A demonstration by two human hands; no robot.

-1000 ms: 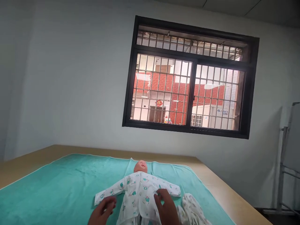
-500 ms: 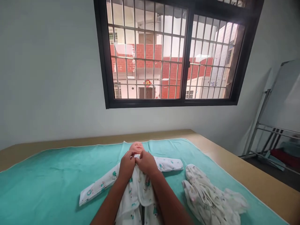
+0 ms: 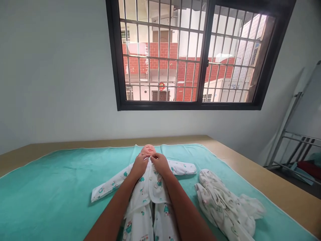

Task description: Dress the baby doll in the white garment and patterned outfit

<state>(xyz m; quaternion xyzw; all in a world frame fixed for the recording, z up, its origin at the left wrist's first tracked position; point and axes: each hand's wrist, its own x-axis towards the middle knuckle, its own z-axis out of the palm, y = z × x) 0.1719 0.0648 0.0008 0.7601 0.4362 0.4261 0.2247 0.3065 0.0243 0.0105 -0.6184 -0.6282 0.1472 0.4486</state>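
Observation:
A baby doll (image 3: 148, 149) lies on its back, its head toward the wall. It wears a white printed baby jacket (image 3: 160, 190) with both sleeves stretched out sideways, and matching trousers (image 3: 139, 224) below. At the jacket's neckline, just under the doll's chin, my left hand (image 3: 140, 164) pinches the collar edge. Close beside it my right hand (image 3: 159, 163) grips the other side of the collar. The fingertips nearly meet, and what lies exactly between them is hidden. A button shows on the jacket's front below my hands.
A turquoise blanket (image 3: 62, 187) covers most of the wooden table (image 3: 250, 167). To the right lies a crumpled heap of white printed cloth (image 3: 223, 207). Behind the table is a wall with a barred window (image 3: 190, 105). A metal-framed whiteboard stand (image 3: 283, 137) stands at the right.
The view has shifted slightly, so the scene sits a little higher and the window farther right. My hands stay at the doll's collar, with the fingers moved slightly apart.

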